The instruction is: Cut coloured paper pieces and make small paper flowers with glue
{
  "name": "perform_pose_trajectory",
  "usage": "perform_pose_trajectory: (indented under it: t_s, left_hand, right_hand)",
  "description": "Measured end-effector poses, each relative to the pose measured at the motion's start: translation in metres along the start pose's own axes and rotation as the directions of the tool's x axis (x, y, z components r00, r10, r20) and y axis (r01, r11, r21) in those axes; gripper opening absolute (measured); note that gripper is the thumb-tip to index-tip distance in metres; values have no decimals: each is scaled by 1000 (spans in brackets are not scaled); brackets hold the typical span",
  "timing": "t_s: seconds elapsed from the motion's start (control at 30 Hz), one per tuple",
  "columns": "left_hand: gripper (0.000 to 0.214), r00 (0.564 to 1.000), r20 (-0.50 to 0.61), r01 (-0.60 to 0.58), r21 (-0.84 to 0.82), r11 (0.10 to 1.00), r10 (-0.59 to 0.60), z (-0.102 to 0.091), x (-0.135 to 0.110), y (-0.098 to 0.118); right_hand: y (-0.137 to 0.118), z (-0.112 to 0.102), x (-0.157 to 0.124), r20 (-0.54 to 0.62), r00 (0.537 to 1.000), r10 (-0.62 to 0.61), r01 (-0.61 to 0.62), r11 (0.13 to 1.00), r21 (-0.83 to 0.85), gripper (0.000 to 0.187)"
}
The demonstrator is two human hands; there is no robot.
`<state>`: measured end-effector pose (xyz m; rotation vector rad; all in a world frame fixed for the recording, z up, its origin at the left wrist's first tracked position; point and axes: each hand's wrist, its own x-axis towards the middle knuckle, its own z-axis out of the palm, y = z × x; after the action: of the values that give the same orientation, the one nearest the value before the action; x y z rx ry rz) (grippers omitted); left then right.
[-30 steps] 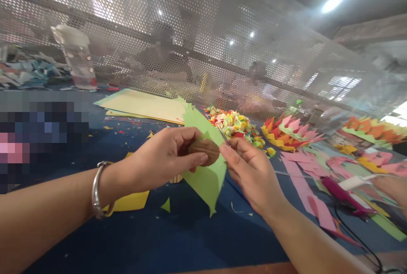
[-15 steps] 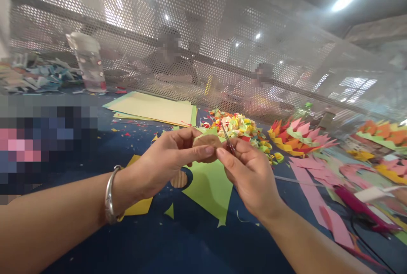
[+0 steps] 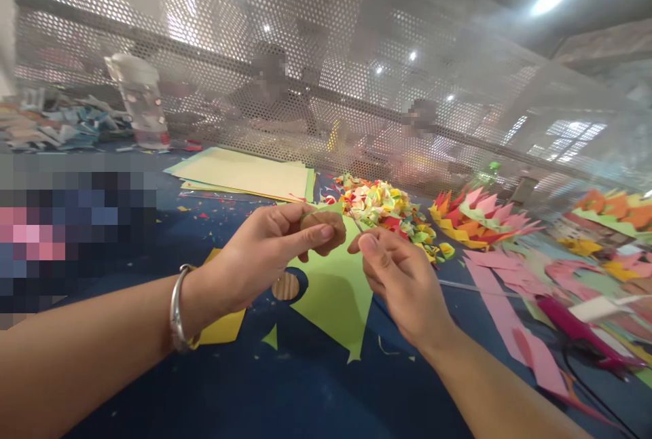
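My left hand (image 3: 269,252), a metal bangle on its wrist, pinches a green paper sheet (image 3: 333,296) together with a round brown disc (image 3: 326,227) held against it. The sheet hangs down in a point above the dark blue table (image 3: 285,391). My right hand (image 3: 394,276) is closed just right of the disc, its thumb and fingers pinched on small scissors (image 3: 358,223) whose thin tip shows at the paper's top edge.
Yellow sheets (image 3: 239,174) lie behind, a heap of coloured scraps (image 3: 384,208) and spiky paper garlands (image 3: 473,218) to the right. A pink tool with a cord (image 3: 575,327) rests at right. A clear jar (image 3: 140,102) stands by the perforated screen (image 3: 326,51). A wooden disc (image 3: 285,286) lies below my left hand.
The green sheet swung from upright to hanging down between my hands. My right hand shifted slightly right of the disc.
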<state>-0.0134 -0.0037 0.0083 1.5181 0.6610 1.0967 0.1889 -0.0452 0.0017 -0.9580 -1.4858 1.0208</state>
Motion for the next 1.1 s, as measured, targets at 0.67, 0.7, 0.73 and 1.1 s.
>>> perform_pose_trajectory:
  t_s: [0.67,0.7,0.73,1.1]
  left_hand:
    - [17,995,103,1,-8,1000,0,0,-1,-2]
    - [17,995,104,3,-8,1000,-2,0,-1,-1]
    - [17,994,105,6,-10,1000,-5,0,-1,-1]
    - [14,986,156,-47,-26,999,51,-1,3,-2]
  right_hand:
    - [-5,0,-3,53,998,34,-30,997,-78,45]
    - [-5,0,-3,54,998,33,-29,997,-77,45]
    - [-5,-1,-3,58,998,33,-28,997,-78,45]
    - [-7,-5,-3,64,997,43,-34,990,-136,46]
